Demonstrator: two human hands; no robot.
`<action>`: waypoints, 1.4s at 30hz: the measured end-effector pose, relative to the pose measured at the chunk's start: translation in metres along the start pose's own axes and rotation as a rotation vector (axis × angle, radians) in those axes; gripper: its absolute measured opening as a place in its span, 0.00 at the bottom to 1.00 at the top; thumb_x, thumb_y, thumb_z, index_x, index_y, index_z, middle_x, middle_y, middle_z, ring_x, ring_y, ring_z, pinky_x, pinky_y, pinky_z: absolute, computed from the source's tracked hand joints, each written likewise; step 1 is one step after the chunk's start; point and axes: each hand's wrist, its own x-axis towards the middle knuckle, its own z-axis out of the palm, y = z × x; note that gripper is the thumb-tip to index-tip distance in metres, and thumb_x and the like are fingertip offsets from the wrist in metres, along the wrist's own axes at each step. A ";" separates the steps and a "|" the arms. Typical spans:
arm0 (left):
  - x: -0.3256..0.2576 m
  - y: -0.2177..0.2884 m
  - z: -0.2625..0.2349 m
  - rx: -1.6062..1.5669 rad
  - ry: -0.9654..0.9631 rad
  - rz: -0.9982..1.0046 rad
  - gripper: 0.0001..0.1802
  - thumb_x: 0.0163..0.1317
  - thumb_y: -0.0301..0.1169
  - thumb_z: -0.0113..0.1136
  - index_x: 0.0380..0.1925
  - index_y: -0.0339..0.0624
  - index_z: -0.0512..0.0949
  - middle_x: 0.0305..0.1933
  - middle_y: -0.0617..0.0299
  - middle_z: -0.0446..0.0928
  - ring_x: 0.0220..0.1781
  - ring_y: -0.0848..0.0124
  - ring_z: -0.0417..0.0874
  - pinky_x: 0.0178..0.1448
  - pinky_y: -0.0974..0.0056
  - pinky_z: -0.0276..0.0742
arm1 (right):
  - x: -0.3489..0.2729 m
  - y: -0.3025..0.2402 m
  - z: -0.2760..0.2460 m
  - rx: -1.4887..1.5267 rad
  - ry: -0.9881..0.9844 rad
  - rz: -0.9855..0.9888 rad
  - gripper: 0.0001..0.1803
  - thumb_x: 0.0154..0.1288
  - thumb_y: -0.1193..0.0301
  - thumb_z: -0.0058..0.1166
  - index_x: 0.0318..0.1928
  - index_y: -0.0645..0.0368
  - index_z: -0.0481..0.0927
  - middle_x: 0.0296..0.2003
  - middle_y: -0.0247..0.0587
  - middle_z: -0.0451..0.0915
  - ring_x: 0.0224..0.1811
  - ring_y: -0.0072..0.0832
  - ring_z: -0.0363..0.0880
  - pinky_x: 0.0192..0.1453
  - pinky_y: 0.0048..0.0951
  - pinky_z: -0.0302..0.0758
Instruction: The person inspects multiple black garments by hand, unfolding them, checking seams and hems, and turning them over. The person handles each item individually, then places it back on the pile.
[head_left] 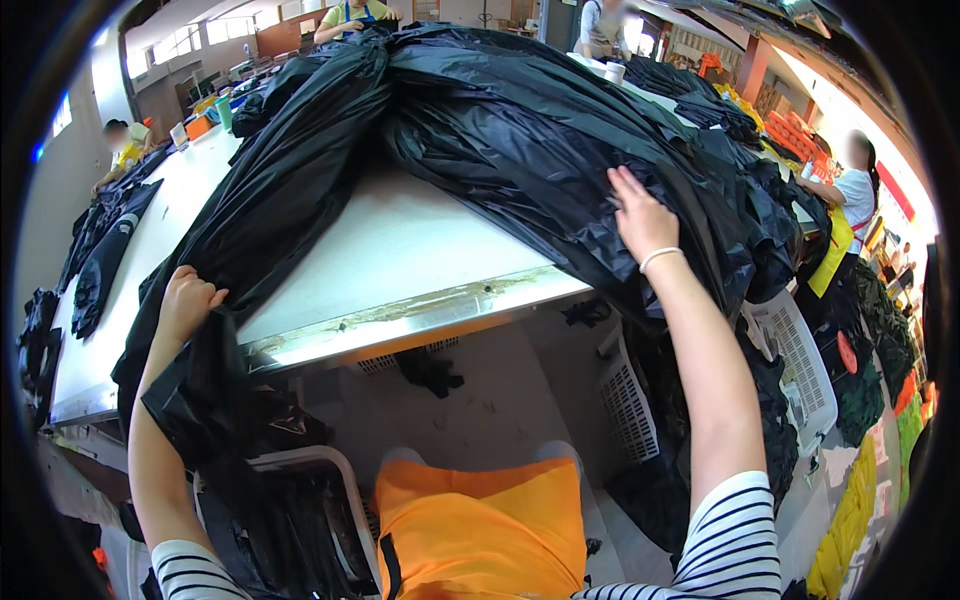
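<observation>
A large sheet of thin, glossy black fabric point(510, 130) is heaped across the white table point(400, 220), and two long parts of it come toward me with a bare wedge of tabletop between them. At the left, my left hand point(188, 305) is closed on the left part of the black fabric, and a loose end hangs beside my forearm over the table edge. My right hand point(645, 222) rests on the right part with its fingers stretched out. Its fingertips touch the cloth, and the thumb is mostly hidden.
Below the table edge stand a white basket point(350, 480) of dark cloth at left and white crates point(628, 400) at right. Other people work around the table; one at right point(855, 190) wears white. Dark garments point(105, 250) lie along its left side. An orange apron point(480, 530) covers my lap.
</observation>
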 end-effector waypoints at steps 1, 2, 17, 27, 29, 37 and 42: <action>-0.005 -0.015 0.004 -0.013 0.011 0.043 0.17 0.56 0.40 0.61 0.13 0.42 0.79 0.17 0.57 0.76 0.30 0.61 0.77 0.52 0.61 0.68 | 0.007 0.012 -0.002 -0.011 0.026 0.017 0.30 0.61 0.70 0.54 0.65 0.35 0.68 0.65 0.26 0.68 0.42 0.44 0.82 0.45 0.42 0.80; -0.011 -0.031 0.007 -0.025 0.024 0.087 0.17 0.56 0.40 0.61 0.14 0.44 0.80 0.18 0.58 0.77 0.31 0.62 0.77 0.53 0.61 0.67 | 0.013 0.019 -0.004 -0.022 0.054 0.035 0.29 0.61 0.70 0.53 0.64 0.36 0.69 0.64 0.27 0.70 0.43 0.44 0.82 0.45 0.42 0.80; 0.111 0.057 -0.046 0.060 -1.123 -0.301 0.26 0.48 0.51 0.65 0.33 0.37 0.85 0.37 0.53 0.85 0.41 0.58 0.85 0.47 0.57 0.80 | -0.012 -0.012 -0.029 0.318 0.052 0.045 0.13 0.59 0.65 0.60 0.42 0.58 0.82 0.44 0.47 0.82 0.44 0.44 0.81 0.48 0.37 0.78; 0.150 0.184 0.018 -0.840 -0.256 -0.350 0.31 0.56 0.56 0.61 0.32 0.34 0.82 0.32 0.47 0.82 0.37 0.56 0.82 0.44 0.57 0.77 | 0.030 -0.167 -0.106 0.693 0.504 -0.182 0.05 0.63 0.71 0.52 0.39 0.56 0.73 0.29 0.49 0.82 0.32 0.50 0.81 0.34 0.46 0.77; 0.138 0.170 0.071 -1.466 -0.197 -0.513 0.34 0.60 0.58 0.57 0.44 0.33 0.79 0.36 0.52 0.81 0.40 0.63 0.81 0.45 0.61 0.75 | 0.016 -0.223 -0.105 0.823 0.489 -0.328 0.05 0.62 0.74 0.52 0.38 0.56 0.72 0.24 0.48 0.80 0.28 0.49 0.80 0.30 0.43 0.75; 0.132 0.196 0.081 -2.100 -0.070 -0.873 0.36 0.63 0.57 0.54 0.52 0.31 0.74 0.45 0.50 0.79 0.48 0.63 0.79 0.54 0.64 0.71 | -0.098 -0.290 -0.072 0.965 -0.004 -0.679 0.08 0.58 0.77 0.56 0.34 0.59 0.69 0.21 0.41 0.79 0.24 0.39 0.81 0.26 0.35 0.75; 0.130 0.183 0.065 -1.925 0.013 -0.849 0.37 0.64 0.57 0.53 0.55 0.30 0.72 0.49 0.49 0.78 0.51 0.62 0.78 0.58 0.65 0.69 | -0.139 -0.273 -0.101 1.146 -0.065 -0.753 0.12 0.54 0.79 0.58 0.34 0.57 0.68 0.22 0.40 0.78 0.24 0.37 0.81 0.26 0.34 0.75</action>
